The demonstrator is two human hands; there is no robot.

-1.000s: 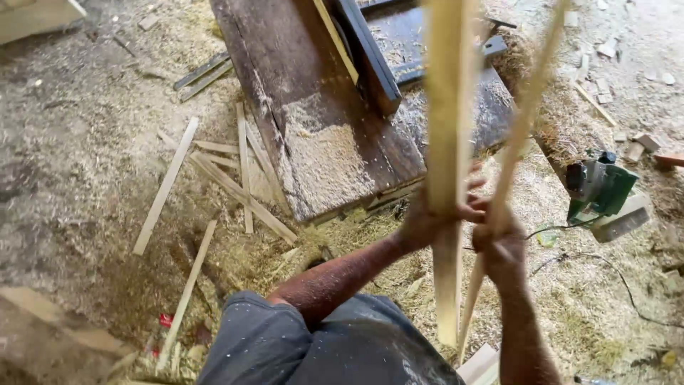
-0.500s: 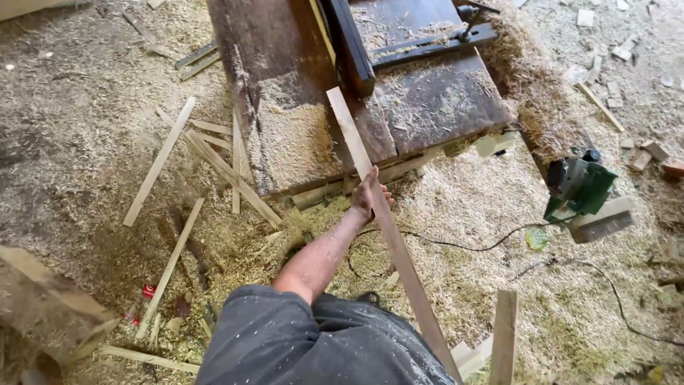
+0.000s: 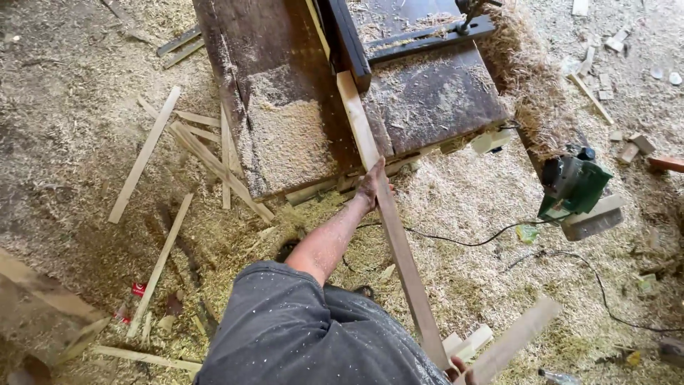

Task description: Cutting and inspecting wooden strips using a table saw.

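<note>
Sawdust is covering nearly everything I am seeing from the head camera, pale and thick over the floor (image 3: pixel 484 207) and the dark work table (image 3: pixel 299 107). My left hand (image 3: pixel 370 187) is clenching its fingers around a long wooden strip (image 3: pixel 388 214), which is lying slanted with its far end resting on the table beside a black guide rail (image 3: pixel 349 39) and its near end reaching down past my dark shorts (image 3: pixel 299 335). My right hand (image 3: pixel 459 369) is barely showing at the near edge, gripping a second, shorter strip (image 3: pixel 516 339) that is pointing up to the right. Offcut slats (image 3: pixel 185 142) are lying scattered on the left, well apart from the hands. A green power tool (image 3: pixel 570 185) is sitting on the right, its black cord (image 3: pixel 463 239) trailing across the shavings just beside the long strip. Compared with half a second ago, the long strip is lying further onto the table and the short strip is tilting more.
</note>
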